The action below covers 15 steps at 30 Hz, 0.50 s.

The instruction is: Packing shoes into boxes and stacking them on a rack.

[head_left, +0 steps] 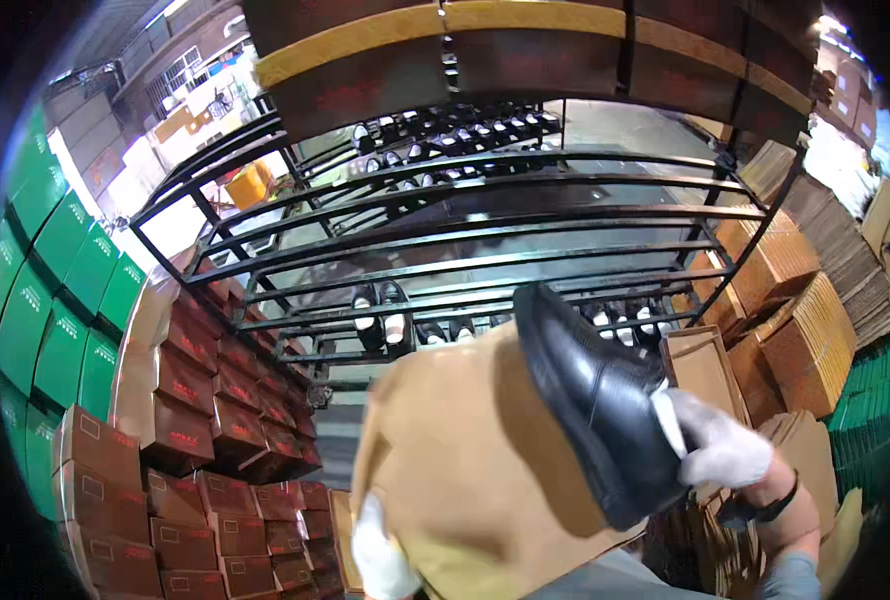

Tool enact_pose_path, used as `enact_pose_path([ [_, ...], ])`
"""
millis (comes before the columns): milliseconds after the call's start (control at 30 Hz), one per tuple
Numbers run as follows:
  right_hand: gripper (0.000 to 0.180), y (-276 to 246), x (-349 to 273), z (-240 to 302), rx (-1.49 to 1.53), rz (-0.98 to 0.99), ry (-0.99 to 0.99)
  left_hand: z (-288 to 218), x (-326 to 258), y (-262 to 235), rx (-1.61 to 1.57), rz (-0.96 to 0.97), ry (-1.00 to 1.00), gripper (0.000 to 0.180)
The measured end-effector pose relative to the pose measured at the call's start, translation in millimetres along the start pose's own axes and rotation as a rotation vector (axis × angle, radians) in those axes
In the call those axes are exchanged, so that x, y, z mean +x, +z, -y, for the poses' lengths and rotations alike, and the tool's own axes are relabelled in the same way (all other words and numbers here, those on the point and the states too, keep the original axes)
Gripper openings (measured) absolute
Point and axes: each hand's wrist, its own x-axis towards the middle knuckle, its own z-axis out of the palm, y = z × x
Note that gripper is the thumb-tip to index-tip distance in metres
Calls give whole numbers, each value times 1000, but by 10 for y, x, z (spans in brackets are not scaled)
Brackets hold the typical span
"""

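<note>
My right hand (pixel 720 445), in a white glove, is closed on the collar of a black leather shoe (pixel 605 400). The shoe is tilted, toe up and to the left, sole edge facing left, with something white showing at its opening. Behind it spreads a tan sheet of paper or thin card (pixel 445 450), on which the shoe casts a shadow; I cannot tell whether they touch. At the lower left edge of this sheet is my left hand (pixel 380 555), also white-gloved and blurred. Its fingers are partly hidden, but it grips that edge.
A black metal rack (pixel 475 265) stands ahead, with pairs of black shoes (pixel 380 315) low on it. Brown boxes (pixel 235 430) and green boxes (pixel 55 330) are stacked at left. Flattened cardboard (pixel 805 340) fills the right side. Large dark cartons (pixel 535 65) sit overhead.
</note>
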Motion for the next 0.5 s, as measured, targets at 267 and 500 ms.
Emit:
enact_pose_path([
  [267, 88, 824, 233, -537, -74, 75, -213, 377, -68, 612, 93, 315, 72, 41],
  [500, 91, 771, 246, -400, 40, -3, -163, -162, -65, 1075, 215, 754, -198, 62],
])
